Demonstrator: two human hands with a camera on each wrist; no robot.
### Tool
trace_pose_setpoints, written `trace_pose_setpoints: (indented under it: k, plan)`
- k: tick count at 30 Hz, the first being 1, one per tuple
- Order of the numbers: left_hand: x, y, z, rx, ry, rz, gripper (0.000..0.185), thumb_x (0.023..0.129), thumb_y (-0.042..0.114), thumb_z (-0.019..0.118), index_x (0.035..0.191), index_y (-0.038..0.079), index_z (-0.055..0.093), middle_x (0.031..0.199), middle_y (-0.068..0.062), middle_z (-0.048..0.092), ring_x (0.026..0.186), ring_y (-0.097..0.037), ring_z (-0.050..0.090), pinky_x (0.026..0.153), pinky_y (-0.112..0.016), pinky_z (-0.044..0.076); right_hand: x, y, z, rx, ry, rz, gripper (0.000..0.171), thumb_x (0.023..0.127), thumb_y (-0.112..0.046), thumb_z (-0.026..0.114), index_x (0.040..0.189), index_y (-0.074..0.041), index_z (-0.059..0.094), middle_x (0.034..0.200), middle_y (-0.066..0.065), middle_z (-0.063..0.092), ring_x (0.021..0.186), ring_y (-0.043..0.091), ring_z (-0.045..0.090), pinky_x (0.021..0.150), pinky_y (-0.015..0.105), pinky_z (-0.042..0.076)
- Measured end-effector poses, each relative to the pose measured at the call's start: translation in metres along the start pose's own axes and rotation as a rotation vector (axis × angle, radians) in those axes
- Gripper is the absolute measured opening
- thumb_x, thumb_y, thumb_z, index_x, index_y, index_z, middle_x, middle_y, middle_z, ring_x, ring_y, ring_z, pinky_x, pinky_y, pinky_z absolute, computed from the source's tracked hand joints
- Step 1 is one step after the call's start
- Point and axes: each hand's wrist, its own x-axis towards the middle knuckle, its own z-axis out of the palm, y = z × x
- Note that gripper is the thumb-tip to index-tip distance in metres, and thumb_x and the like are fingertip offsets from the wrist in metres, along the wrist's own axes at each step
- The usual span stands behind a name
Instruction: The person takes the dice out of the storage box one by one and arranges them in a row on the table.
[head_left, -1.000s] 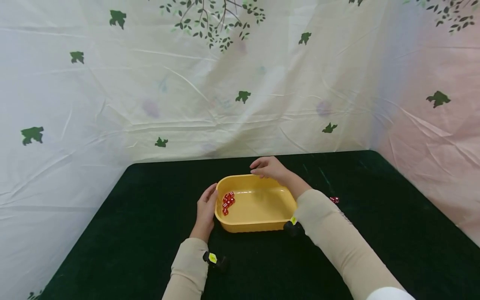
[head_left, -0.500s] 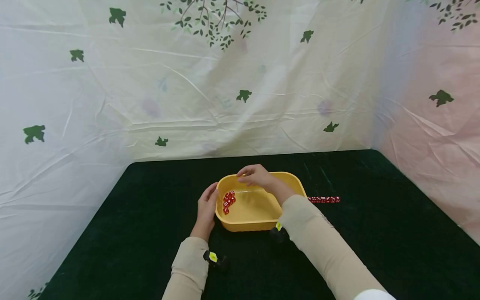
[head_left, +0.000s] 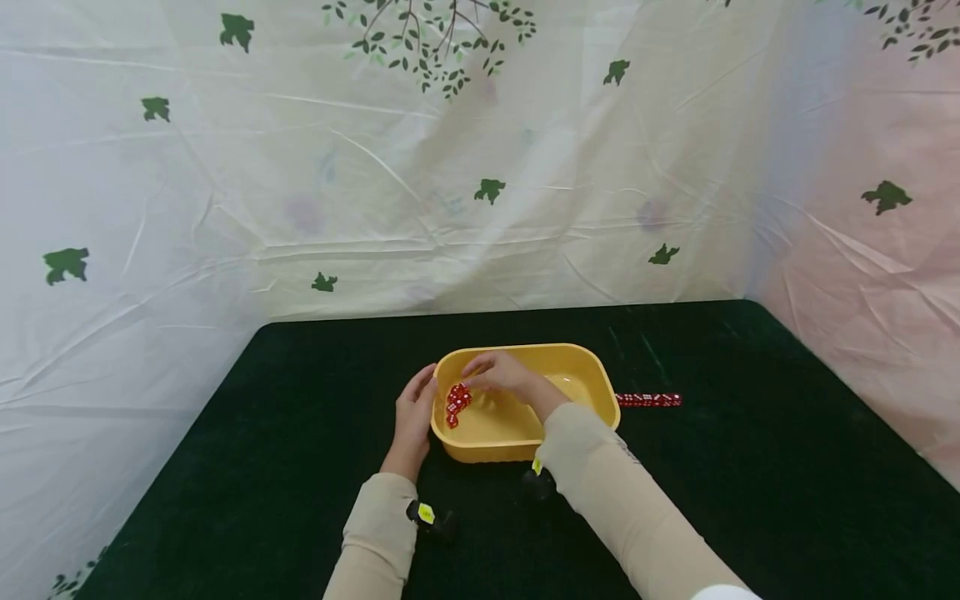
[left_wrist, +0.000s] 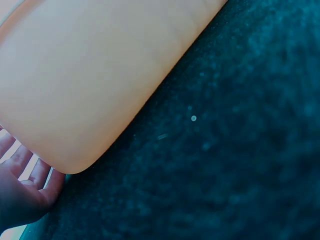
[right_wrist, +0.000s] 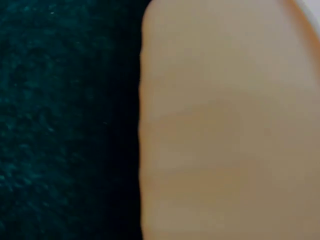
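A yellow plastic tub (head_left: 480, 454) stands on the dark green cloth. Several red dice (head_left: 453, 408) with white pips lie bunched at its left end. Beside that end is my left hand (head_left: 411, 417), its fingers lying along the outer wall; the left wrist view shows those fingers (left_wrist: 37, 177) against the tub's corner. My right hand (head_left: 501, 373) reaches down inside the tub with loosely bent fingers, the tips right at the upper dice. In the right wrist view only the tub's side wall (right_wrist: 225, 125) and cloth show, with the hand itself out of sight.
A straight row of red dice (head_left: 648, 400) lies on the cloth just right of the tub. The green-covered table (head_left: 322, 375) meets a pale leaf-printed curtain (head_left: 390, 208) at the back. Black wrist cameras (head_left: 442, 527) sit at both cuffs.
My right hand has moved left and down, from above the tub's far rim to the dice inside, uncovering the row on the right. My left hand stays at the tub's end.
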Motion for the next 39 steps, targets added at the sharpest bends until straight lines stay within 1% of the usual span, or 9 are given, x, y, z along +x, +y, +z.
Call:
trace_pose_setpoints:
  k: [3, 8, 18, 23, 24, 30, 31, 32, 39]
  plan:
    - [0.0, 0.0, 0.001, 0.001, 0.003, 0.0, 0.035, 0.09, 0.025, 0.045, 0.123, 0.013, 0.045, 0.124, -0.007, 0.044, 0.109, -0.022, 0.043, 0.089, -0.034, 0.037, 0.0, 0.003, 0.002, -0.015, -0.006, -0.001, 0.019, 0.077, -0.01, 0.064, 0.094, -0.004, 0.063, 0.076, 0.005, 0.058, 0.061, 0.021, 0.051, 0.053, 0.027, 0.044]
    - [0.001, -0.001, 0.002, -0.002, 0.004, 0.004, 0.035, 0.09, 0.023, 0.045, 0.123, 0.012, 0.045, 0.124, -0.007, 0.043, 0.109, -0.021, 0.043, 0.09, -0.034, 0.036, -0.002, 0.004, 0.005, -0.068, -0.001, 0.026, 0.017, 0.079, -0.009, 0.062, 0.096, -0.005, 0.064, 0.074, 0.006, 0.057, 0.06, 0.021, 0.05, 0.052, 0.027, 0.044]
    - [0.0, -0.001, 0.001, 0.02, 0.012, -0.008, 0.035, 0.09, 0.025, 0.045, 0.123, 0.013, 0.045, 0.124, -0.006, 0.043, 0.109, -0.022, 0.043, 0.089, -0.035, 0.037, -0.002, 0.007, 0.009, -0.117, -0.032, 0.069, 0.017, 0.078, -0.011, 0.063, 0.094, -0.006, 0.064, 0.071, 0.009, 0.055, 0.054, 0.018, 0.047, 0.048, 0.025, 0.041]
    - [0.001, -0.001, 0.001, 0.025, 0.024, -0.012, 0.033, 0.09, 0.025, 0.045, 0.122, 0.015, 0.046, 0.123, -0.005, 0.044, 0.108, -0.02, 0.044, 0.089, -0.034, 0.037, 0.003, 0.011, 0.009, -0.148, -0.051, 0.058, 0.015, 0.076, -0.011, 0.065, 0.091, -0.007, 0.066, 0.071, 0.007, 0.056, 0.052, 0.017, 0.046, 0.049, 0.025, 0.042]
    - [0.001, -0.001, 0.001, 0.026, 0.022, -0.009, 0.034, 0.09, 0.025, 0.045, 0.122, 0.014, 0.046, 0.123, -0.005, 0.044, 0.109, -0.021, 0.044, 0.089, -0.034, 0.037, 0.006, 0.015, 0.009, -0.151, -0.066, 0.025, 0.015, 0.075, -0.012, 0.066, 0.089, -0.008, 0.066, 0.071, 0.006, 0.055, 0.051, 0.016, 0.046, 0.048, 0.024, 0.041]
    - [0.002, -0.001, 0.002, 0.022, 0.013, 0.0, 0.034, 0.09, 0.024, 0.045, 0.123, 0.013, 0.045, 0.124, -0.006, 0.043, 0.109, -0.021, 0.043, 0.09, -0.035, 0.036, 0.005, 0.015, 0.01, -0.179, -0.068, 0.011, 0.015, 0.075, -0.01, 0.066, 0.089, -0.008, 0.066, 0.079, 0.004, 0.056, 0.057, 0.017, 0.047, 0.052, 0.025, 0.042]
    - [0.002, -0.001, 0.002, 0.022, 0.013, 0.0, 0.034, 0.09, 0.023, 0.045, 0.123, 0.013, 0.046, 0.124, -0.006, 0.043, 0.11, -0.021, 0.043, 0.09, -0.035, 0.036, 0.003, 0.012, 0.011, -0.189, -0.054, 0.039, 0.015, 0.076, -0.008, 0.065, 0.091, -0.007, 0.065, 0.082, 0.005, 0.056, 0.06, 0.018, 0.047, 0.054, 0.025, 0.043]
    - [0.002, 0.0, 0.002, 0.022, 0.013, 0.0, 0.034, 0.09, 0.023, 0.045, 0.123, 0.013, 0.045, 0.124, -0.006, 0.043, 0.11, -0.021, 0.042, 0.09, -0.034, 0.036, 0.002, 0.011, 0.012, -0.199, -0.049, 0.042, 0.016, 0.076, -0.008, 0.064, 0.092, -0.006, 0.065, 0.082, 0.005, 0.056, 0.062, 0.018, 0.047, 0.055, 0.024, 0.042]
    - [0.002, -0.001, 0.001, 0.024, 0.014, -0.004, 0.034, 0.091, 0.023, 0.044, 0.123, 0.012, 0.045, 0.125, -0.006, 0.043, 0.11, -0.021, 0.042, 0.09, -0.034, 0.036, 0.001, 0.011, 0.014, -0.22, -0.042, 0.041, 0.016, 0.077, -0.006, 0.063, 0.093, -0.006, 0.064, 0.082, 0.004, 0.053, 0.062, 0.016, 0.046, 0.053, 0.022, 0.041]
